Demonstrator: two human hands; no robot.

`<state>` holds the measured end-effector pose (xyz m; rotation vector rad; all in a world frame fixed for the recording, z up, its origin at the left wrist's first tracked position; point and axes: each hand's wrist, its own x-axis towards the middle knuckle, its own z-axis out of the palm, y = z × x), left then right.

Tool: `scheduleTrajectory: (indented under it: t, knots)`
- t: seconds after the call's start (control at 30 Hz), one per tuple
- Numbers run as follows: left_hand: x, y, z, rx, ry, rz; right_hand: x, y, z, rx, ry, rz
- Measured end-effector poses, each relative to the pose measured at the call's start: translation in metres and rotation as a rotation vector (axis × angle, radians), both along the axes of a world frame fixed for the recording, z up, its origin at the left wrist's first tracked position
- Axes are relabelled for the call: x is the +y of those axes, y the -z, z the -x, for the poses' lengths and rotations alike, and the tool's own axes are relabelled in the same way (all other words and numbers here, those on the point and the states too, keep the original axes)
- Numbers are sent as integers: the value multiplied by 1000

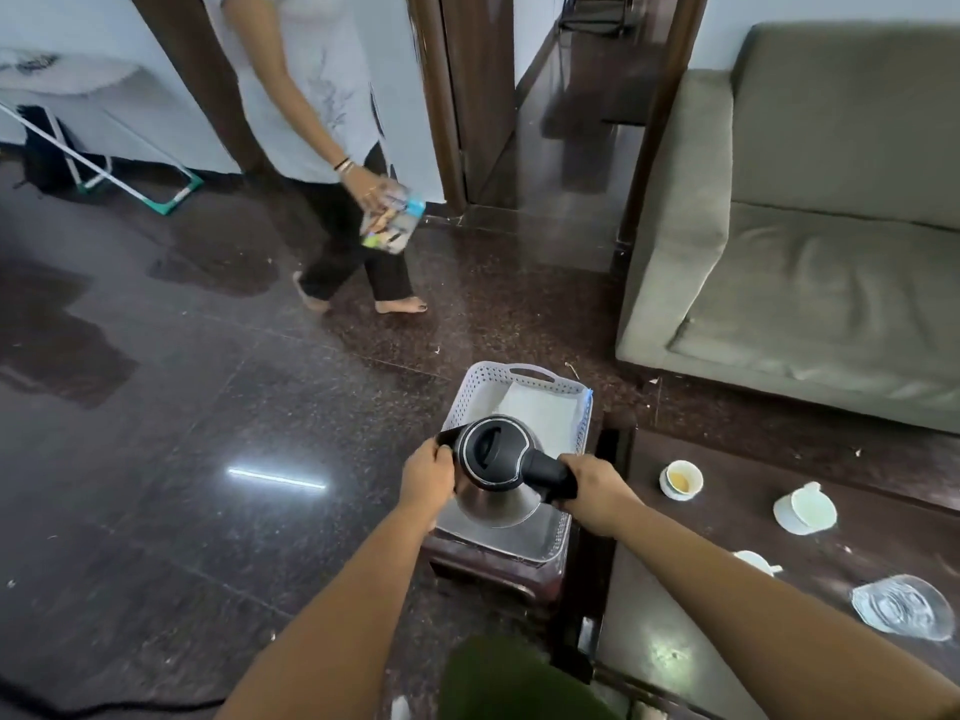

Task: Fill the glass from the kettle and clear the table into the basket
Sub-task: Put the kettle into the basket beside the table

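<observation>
Right hand [597,491] closed round the black handle of the electric kettle [496,467]; left hand [427,478] curled against the spout side, fingers wrapped at the kettle's edge, steadying. Kettle held upright with lid shut, over the near end of the white perforated basket [519,402], which sits on a small dark stool [488,563] beside the low dark table [779,574]. Cannot tell whether the kettle base touches the basket floor or hangs just above it. Basket otherwise holding only a white sheet of lining or paper [540,413] at the far end. Left on the table: a small cup with yellowish liquid [681,479], near the far edge; a white cup lying on its side [805,509], just beyond it to the right; part of another white piece [756,561], too cut off by the right forearm to name; a clear glass dish or crushed clear item [901,605] at the right edge, blurred, identity uncertain. No upright drinking glass plainly seen, so the filling step cannot be confirmed from here. Judged: clearing barely begun, kettle apparently the first item going into the basket, at least four table items left to move. Another person [332,148] walking across the floor beyond, carrying a colourful packet [387,220]; grey sofa [810,226] to the right.
</observation>
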<state>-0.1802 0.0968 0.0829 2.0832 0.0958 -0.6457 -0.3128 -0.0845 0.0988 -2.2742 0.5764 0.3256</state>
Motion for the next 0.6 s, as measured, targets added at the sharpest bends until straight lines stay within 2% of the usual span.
scheduleTrajectory:
  t: [0.27, 0.47, 0.6]
  knots:
    - [16, 49, 1, 114, -73, 1, 10, 49, -14, 127, -63, 18]
    - [15, 60, -11, 91, 52, -67, 6, 66, -19, 163, -49, -22]
    - [7, 61, -24, 151, 18, -110, -2, 68, -29, 201, -86, -13]
